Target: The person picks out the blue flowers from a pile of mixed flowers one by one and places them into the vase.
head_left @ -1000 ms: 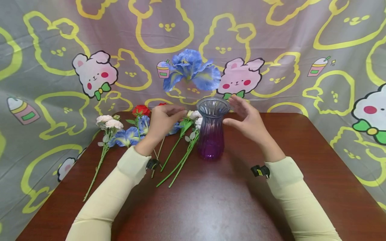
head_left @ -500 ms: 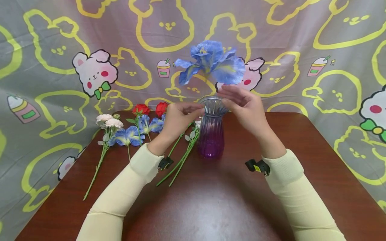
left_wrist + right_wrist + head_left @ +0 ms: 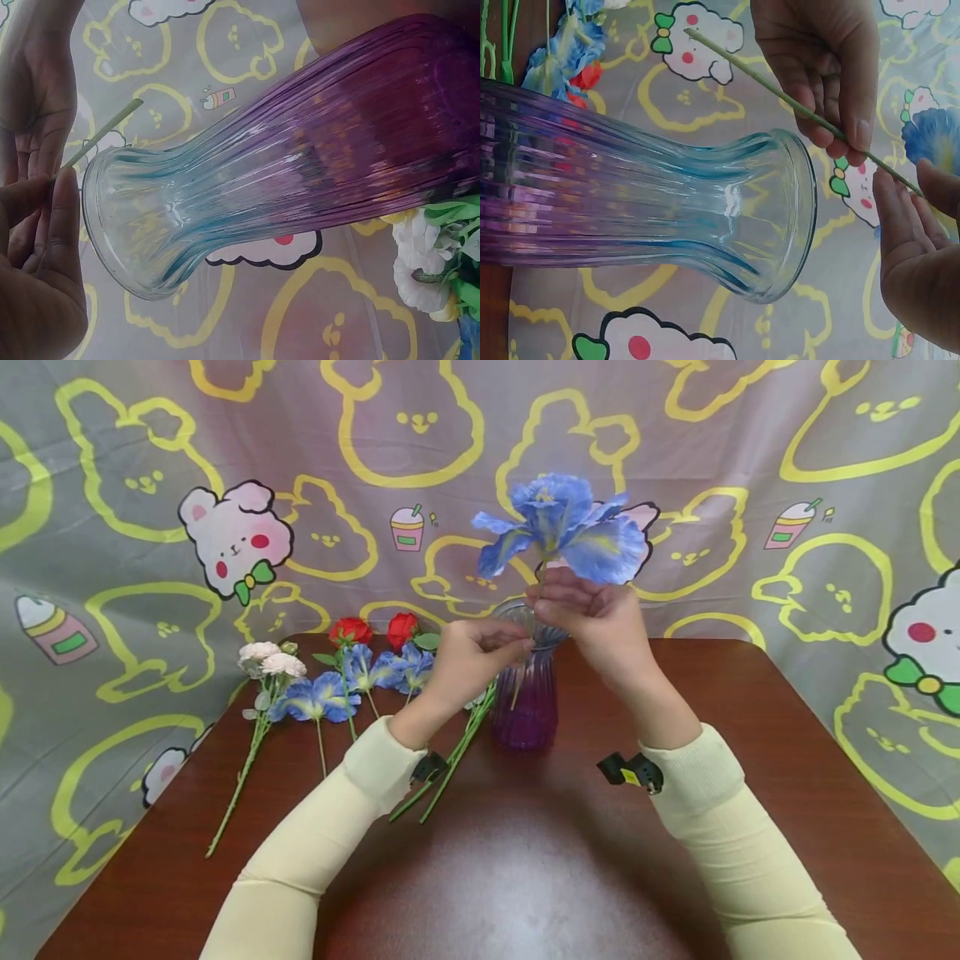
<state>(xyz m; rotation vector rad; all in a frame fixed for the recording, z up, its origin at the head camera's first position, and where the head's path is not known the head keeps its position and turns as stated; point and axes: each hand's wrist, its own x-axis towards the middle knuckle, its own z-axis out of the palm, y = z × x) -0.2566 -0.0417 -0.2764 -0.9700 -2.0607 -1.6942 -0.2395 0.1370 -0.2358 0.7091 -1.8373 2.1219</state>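
A blue artificial iris [image 3: 558, 522] stands upright between my hands, its thin green stem [image 3: 757, 79] slanting down. My left hand [image 3: 472, 660] pinches that stem partway down, between thumb and fingertips. Higher up, just under the bloom, my right hand [image 3: 603, 622] holds the stem with thumb and fingers. A ribbed glass vase [image 3: 528, 714], clear blue at the flared mouth and purple at the base, stands upright behind the hands. The stem's lower end [image 3: 133, 106] is outside the vase, close to the rim. In the head view, both hands cover part of the vase's mouth.
Left on the brown table [image 3: 465, 893] lie pale pink carnations [image 3: 281, 664], several blue irises [image 3: 318, 697] and red roses [image 3: 351, 632]. Green stems [image 3: 465, 752] lie beside the vase, with white blooms [image 3: 416, 262] at their heads. A patterned curtain [image 3: 712, 443] hangs behind.
The left hand has carried the iris rightward to the front of the vase's mouth. My right hand has moved left and now grips the stem below the bloom.
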